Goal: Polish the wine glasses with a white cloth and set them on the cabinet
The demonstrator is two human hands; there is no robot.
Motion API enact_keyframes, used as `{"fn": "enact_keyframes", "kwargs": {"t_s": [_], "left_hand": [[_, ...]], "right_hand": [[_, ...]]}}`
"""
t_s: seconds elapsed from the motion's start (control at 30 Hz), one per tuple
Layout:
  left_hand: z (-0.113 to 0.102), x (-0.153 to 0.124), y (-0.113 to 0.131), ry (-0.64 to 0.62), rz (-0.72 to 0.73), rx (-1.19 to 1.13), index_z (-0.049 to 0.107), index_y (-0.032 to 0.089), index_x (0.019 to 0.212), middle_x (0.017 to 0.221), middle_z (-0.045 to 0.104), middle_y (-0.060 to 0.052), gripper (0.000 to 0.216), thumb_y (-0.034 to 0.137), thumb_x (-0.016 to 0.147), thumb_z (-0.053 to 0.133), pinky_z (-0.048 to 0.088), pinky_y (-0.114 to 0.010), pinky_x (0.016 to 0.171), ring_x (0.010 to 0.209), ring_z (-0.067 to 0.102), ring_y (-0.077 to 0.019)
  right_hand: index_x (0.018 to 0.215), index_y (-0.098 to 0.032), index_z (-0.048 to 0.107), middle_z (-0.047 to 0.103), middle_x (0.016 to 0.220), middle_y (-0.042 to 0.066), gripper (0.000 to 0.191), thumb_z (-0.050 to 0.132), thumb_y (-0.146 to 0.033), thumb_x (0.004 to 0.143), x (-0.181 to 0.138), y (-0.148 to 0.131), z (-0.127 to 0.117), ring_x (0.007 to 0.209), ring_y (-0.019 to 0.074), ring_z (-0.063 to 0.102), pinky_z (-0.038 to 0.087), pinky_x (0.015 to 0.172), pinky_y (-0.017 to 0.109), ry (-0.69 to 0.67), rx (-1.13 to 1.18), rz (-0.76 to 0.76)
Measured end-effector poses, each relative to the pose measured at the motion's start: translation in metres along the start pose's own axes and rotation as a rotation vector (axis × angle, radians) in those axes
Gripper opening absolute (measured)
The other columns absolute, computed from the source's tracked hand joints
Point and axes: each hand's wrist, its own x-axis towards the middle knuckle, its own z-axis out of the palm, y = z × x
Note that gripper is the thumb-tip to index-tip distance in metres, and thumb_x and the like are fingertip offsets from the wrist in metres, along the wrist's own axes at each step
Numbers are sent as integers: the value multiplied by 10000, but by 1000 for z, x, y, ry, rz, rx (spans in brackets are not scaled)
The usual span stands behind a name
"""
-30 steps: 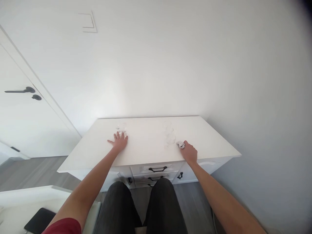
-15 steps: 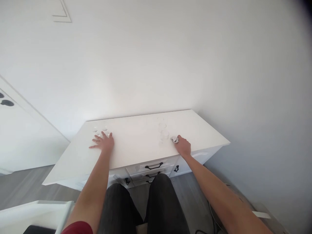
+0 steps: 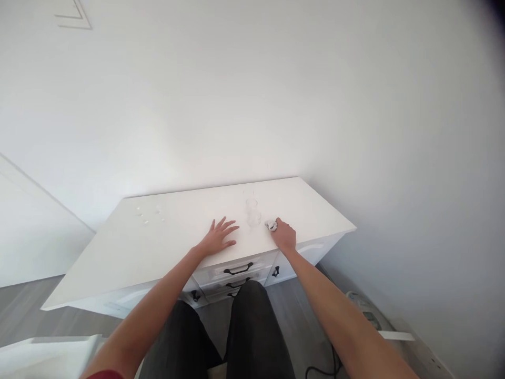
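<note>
Just right of center, my right hand [image 3: 284, 237] clenched a crumpled white wad [image 3: 270, 225], likely light, soft, best gripped where bunched; my left hand [image 3: 215, 240] splayed wide, empty.

A plain pale wall [image 3: 252, 95] fills most of the upper view, with angular grey lines [image 3: 74, 27] at its top left corner and a slanting edge strip [image 3: 47, 193] farther down that side. Grey plank-patterned floor [image 3: 31, 305] shows below. A white furniture piece [image 3: 47, 358] sits at lower left; at lower right are a looping black cable [image 3: 334, 363], a white bar [image 3: 396, 335] and some objects [image 3: 371, 318] (possibly packaging, too blurred to tell).
</note>
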Motion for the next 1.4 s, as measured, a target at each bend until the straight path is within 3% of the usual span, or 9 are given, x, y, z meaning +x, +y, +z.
{"fn": "enact_keyframes", "kwargs": {"t_s": [0.17,0.3,0.43,0.8,1.13,1.27,1.4], "left_hand": [[-3,40,-8,-100,200,-34,398,437,1602,1703,381,-2,647,680,1006,465,-7,-709,1261,1624,117,-377],[4,60,-8,-143,294,-39,435,456,1579,1698,391,4,641,681,984,515,-82,-694,1253,1628,72,-378],[8,82,-5,-161,347,-28,481,460,1550,1705,374,9,596,647,988,538,-92,-690,1251,1630,60,-362],[10,124,2,-199,421,-67,392,472,1593,1724,320,17,592,634,1026,450,-43,-672,1262,1628,91,-352],[18,108,2,-189,296,-26,510,419,1541,1755,236,34,550,620,1060,335,8,-682,1264,1629,67,-375],[21,82,3,-144,141,4,502,388,1550,1757,243,0,573,619,1064,306,45,-746,1235,1622,48,-423],[22,35,2,-89,-61,42,509,381,1542,1755,255,-22,565,601,1065,300,51,-788,1214,1613,48,-458]], "right_hand": [[1032,-238,568,720,904,45,119,485,-323,1030,3,3,4,832,223,707,344,658,280,5,-9,-11],[1031,-247,554,721,921,44,103,480,-318,1025,6,6,9,850,227,705,336,653,287,7,-9,-13],[1008,-244,548,720,915,48,83,484,-297,1013,6,6,9,838,225,699,328,648,292,7,3,-11],[1040,-250,542,727,956,44,71,507,-300,1003,9,7,9,884,232,711,346,663,289,-7,-9,-17],[1063,-245,550,728,958,59,80,515,-285,1002,8,7,11,880,226,701,333,667,287,-11,-16,-5],[1045,-245,554,728,940,55,96,490,-313,1023,8,7,13,852,220,696,317,655,287,-2,-20,1],[1043,-251,568,726,932,49,106,500,-328,1017,5,5,11,845,227,698,309,637,294,8,-19,-8]]}}
